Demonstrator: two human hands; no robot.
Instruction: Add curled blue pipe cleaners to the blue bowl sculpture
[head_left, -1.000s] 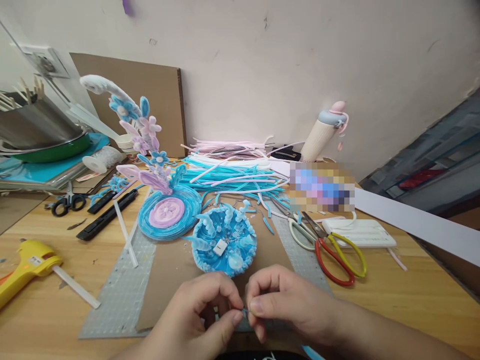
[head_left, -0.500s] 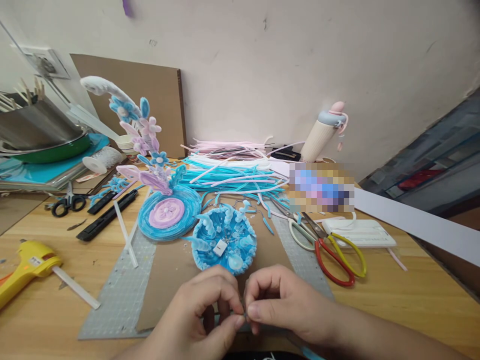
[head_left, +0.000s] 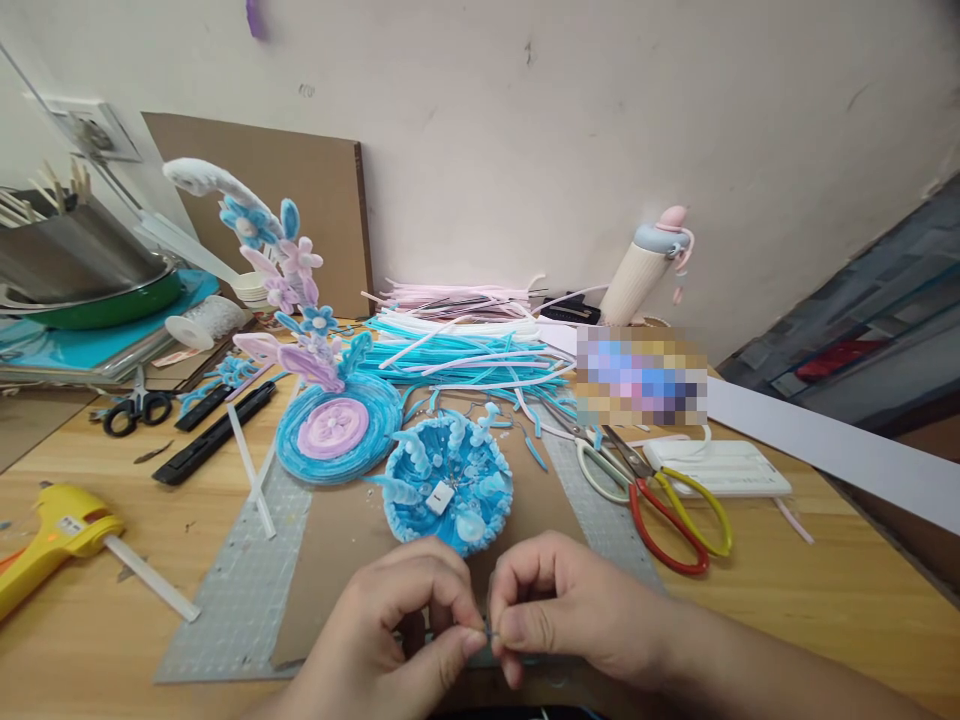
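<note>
The small thin piece (head_left: 489, 633) pinched between the left hand (head_left: 409, 630) and the right hand (head_left: 566, 610) is mostly hidden by the fingers, and too small to tell exactly. Coarse squares cover one patch (head_left: 641, 376) on the table, so its content is not readable. The yellow glue gun (head_left: 64, 530) is cut by the left edge, and both forearms by the picture's borders. The print on the white power bank (head_left: 720, 468) is too small for reading.

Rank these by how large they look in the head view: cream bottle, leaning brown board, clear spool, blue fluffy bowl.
1. Leaning brown board
2. Blue fluffy bowl
3. Cream bottle
4. Clear spool

This is apparent size only; the bowl is nearer the camera.
</note>
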